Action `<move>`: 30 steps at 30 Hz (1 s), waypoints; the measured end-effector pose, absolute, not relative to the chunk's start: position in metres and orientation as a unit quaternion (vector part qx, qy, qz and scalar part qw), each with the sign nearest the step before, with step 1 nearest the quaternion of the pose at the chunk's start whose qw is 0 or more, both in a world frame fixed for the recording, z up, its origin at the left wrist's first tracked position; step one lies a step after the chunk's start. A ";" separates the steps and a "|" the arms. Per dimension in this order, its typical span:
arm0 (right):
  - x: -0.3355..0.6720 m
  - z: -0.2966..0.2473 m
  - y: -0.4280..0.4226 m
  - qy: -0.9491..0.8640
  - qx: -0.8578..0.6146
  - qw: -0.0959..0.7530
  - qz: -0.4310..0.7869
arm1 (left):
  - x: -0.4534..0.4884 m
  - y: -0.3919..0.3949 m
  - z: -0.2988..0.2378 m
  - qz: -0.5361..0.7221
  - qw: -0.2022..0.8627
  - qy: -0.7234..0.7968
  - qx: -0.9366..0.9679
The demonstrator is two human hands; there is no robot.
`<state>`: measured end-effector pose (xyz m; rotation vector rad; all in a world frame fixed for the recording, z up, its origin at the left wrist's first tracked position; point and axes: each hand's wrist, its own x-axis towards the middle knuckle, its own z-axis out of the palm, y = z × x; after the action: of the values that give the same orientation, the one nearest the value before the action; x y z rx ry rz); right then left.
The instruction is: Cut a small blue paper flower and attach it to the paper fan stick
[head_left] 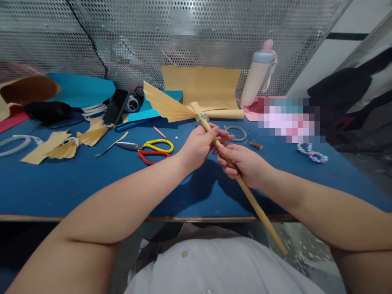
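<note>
Wooden dowel [248,194] was held up in both hands above the blue worktop [92,188], a pleated kraft-paper fan [167,102] fixed at its far end. Left hand [197,147] was wrapped around it just below the fan, and right hand [241,163] closed on it next along, almost touching. Yellow-and-red-handled scissors [153,147] lay near the left hand.

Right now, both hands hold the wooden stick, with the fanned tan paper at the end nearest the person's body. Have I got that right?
Not quite. The head view shows the fanned tan paper at the far end of the wooden stick, away from the body. Both hands do hold the stick: left hand, right hand.
</note>
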<state>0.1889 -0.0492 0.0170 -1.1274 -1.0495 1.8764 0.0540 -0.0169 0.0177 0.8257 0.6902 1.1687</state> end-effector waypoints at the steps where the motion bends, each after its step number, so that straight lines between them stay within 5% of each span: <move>1: 0.189 0.016 -0.050 -0.404 -0.436 0.355 0.722 | 0.054 -0.017 0.018 0.526 0.705 0.308 0.363; 6: 0.188 0.014 -0.054 -0.407 -0.396 0.347 0.746 | 0.045 -0.006 0.027 0.543 0.725 0.289 0.309; 14: 0.180 0.007 -0.075 -0.368 -0.371 0.196 0.830 | 0.013 0.026 0.044 0.597 0.727 0.278 0.194; 30: 0.178 -0.006 -0.070 -0.372 -0.367 0.261 0.812 | 0.044 -0.006 0.025 0.563 0.754 0.258 0.220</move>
<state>0.1777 -0.0695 -0.0055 -0.9923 -1.0067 2.1979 0.0439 -0.0055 0.0255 0.4805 0.5631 1.2288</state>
